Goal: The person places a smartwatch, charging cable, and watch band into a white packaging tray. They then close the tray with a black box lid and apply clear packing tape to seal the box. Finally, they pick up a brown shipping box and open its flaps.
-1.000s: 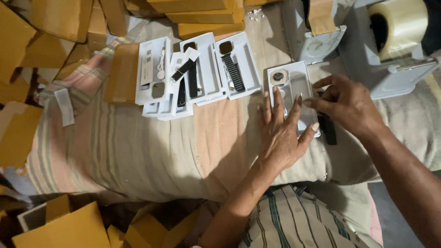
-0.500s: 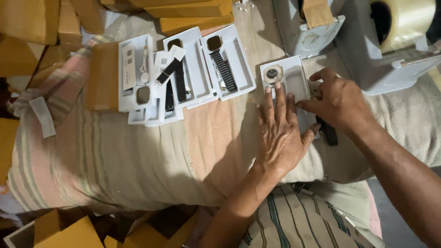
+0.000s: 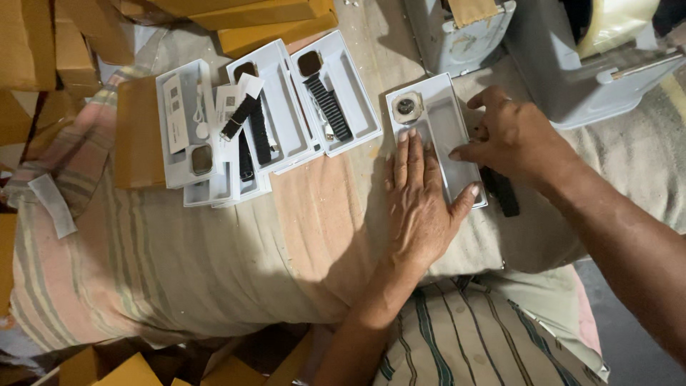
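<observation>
Nearest, at the bottom of the frame, lies the person's striped garment (image 3: 464, 336), with yellow cardboard boxes (image 3: 128, 372) poking in at the lower left. Above that spreads a striped cloth (image 3: 179, 264) over a cushioned surface, which carries everything else.

At centre, the left hand (image 3: 418, 200) lies flat and open, fingers spread, pressing on the lower end of a white watch tray (image 3: 446, 136). That tray sits right of centre and holds a watch face (image 3: 406, 107) at its upper end; the rest of its recess looks bare. The right hand (image 3: 518, 139) rests at the tray's right edge with fingers curled, touching it; whether it grips anything I cannot tell. A black strap (image 3: 504, 193) lies on the cloth just beside the tray, partly under that hand.

Further left, several more white trays (image 3: 286, 129) overlap in a loose stack, each holding a watch face and a black strap; the leftmost carries a white cable and a leaflet. A flat yellow box (image 3: 139, 132) lies touching them.

Farthest, more yellow boxes (image 3: 264, 21) line the upper edge, and a grey tape dispenser (image 3: 572, 64) stands upper right.
</observation>
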Demonstrator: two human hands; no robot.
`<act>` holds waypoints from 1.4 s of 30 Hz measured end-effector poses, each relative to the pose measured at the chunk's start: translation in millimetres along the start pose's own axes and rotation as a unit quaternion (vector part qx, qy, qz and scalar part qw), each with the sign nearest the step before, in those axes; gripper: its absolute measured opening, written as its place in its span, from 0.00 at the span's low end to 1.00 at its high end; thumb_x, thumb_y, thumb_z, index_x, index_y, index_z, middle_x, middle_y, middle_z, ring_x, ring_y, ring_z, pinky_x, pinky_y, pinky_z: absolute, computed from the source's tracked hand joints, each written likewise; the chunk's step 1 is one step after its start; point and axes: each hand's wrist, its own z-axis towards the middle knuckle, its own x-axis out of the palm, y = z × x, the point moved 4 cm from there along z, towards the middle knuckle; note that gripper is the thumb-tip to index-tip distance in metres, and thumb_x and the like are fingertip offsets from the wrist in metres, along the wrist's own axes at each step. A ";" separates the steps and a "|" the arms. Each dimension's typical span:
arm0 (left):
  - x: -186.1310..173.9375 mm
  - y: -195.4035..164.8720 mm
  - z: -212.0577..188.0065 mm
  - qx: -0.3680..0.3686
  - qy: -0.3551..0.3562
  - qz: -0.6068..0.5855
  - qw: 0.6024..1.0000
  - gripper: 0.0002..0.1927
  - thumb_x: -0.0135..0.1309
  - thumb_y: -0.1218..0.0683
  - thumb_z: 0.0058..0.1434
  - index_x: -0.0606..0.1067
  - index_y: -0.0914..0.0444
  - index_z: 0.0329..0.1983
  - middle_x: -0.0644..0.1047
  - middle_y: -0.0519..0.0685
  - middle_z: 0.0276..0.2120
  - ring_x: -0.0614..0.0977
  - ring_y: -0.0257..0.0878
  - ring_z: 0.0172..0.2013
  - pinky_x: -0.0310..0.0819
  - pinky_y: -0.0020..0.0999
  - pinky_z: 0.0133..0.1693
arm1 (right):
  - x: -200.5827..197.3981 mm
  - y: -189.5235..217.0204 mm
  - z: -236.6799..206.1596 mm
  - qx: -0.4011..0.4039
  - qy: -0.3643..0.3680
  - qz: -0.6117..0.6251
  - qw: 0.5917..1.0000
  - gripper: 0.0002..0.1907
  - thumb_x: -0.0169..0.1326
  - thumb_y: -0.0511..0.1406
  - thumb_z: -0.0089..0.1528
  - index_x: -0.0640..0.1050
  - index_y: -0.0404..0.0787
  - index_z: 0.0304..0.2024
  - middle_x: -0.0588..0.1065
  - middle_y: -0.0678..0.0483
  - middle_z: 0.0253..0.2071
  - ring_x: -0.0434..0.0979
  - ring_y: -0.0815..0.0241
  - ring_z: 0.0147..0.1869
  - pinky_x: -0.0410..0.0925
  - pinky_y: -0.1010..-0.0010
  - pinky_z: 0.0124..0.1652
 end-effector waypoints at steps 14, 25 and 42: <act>-2.2 0.7 -5.6 0.014 -0.012 -0.035 0.999 0.45 0.46 0.36 0.70 0.60 0.78 0.74 0.56 0.71 0.75 0.53 0.60 0.78 0.44 0.57 0.76 | 6.4 2.5 7.5 0.013 -0.003 -0.088 0.996 0.51 0.76 0.49 0.44 0.67 0.24 0.56 0.79 0.33 0.39 0.81 0.34 0.45 0.74 0.54 0.46; -10.1 -17.4 14.9 -0.007 0.089 0.099 0.991 0.43 0.56 0.43 0.56 0.64 0.75 0.67 0.55 0.70 0.72 0.52 0.62 0.74 0.51 0.65 0.67 | -3.9 10.3 5.9 0.092 0.094 -0.053 0.990 0.45 0.65 0.49 0.54 0.64 0.28 0.62 0.79 0.34 0.39 0.84 0.38 0.45 0.76 0.57 0.47; -2.1 -28.5 -5.2 -0.016 0.019 0.086 0.996 0.45 0.47 0.41 0.55 0.65 0.80 0.65 0.57 0.70 0.74 0.54 0.62 0.76 0.47 0.70 0.67 | 5.4 -15.9 18.8 -0.261 0.026 -0.206 0.943 0.10 0.53 0.37 0.60 0.82 0.40 0.39 0.73 0.39 0.61 0.82 0.39 0.45 0.76 0.55 0.43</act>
